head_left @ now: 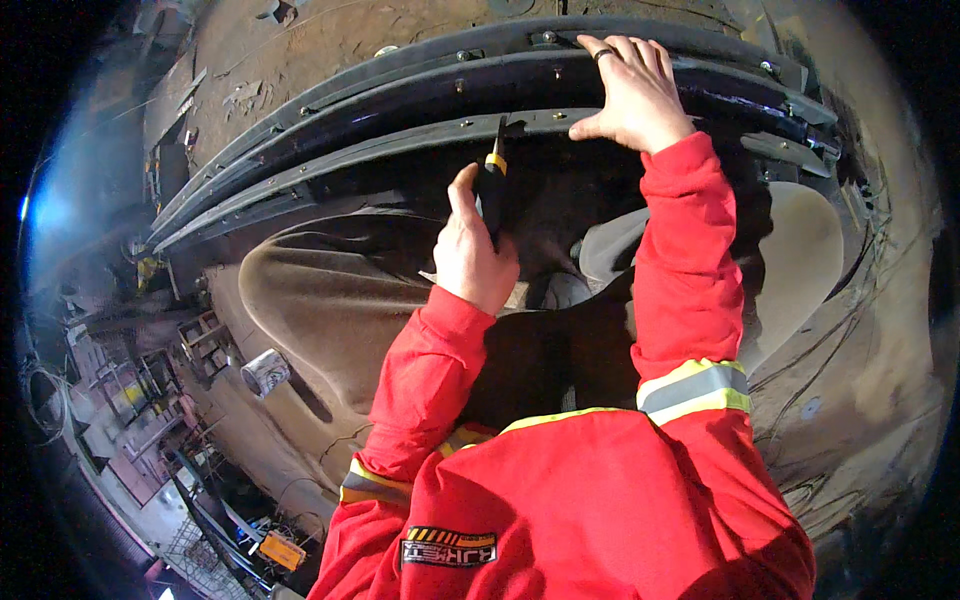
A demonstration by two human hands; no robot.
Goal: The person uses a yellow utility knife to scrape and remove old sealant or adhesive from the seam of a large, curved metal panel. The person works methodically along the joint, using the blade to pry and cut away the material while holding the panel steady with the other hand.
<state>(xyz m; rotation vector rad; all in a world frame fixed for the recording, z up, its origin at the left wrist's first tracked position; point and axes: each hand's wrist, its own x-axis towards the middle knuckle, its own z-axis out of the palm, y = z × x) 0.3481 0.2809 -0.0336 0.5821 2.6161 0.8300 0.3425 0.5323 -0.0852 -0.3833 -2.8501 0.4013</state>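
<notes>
My left hand (pixel 475 255) is closed around a knife (pixel 492 195) with a black handle and a yellow collar. Its thin blade points away from me and ends at the near edge of a long dark assembly (pixel 400 122). That assembly curves across the view in parallel strips, with bolts along them. Farther right, my right hand (pixel 636 100) lies spread over the strips. Its fingers reach the far strip, while the thumb stretches out toward the near one. A ring shows on one finger. Both arms are in red sleeves with reflective bands.
My bent knees (pixel 310 280) are just this side of the strips. A white can (pixel 265 373) stands on the dusty floor to the left. Cables (pixel 835 325) run along the floor at right. Lower left are racks, clutter and an orange item (pixel 282 551).
</notes>
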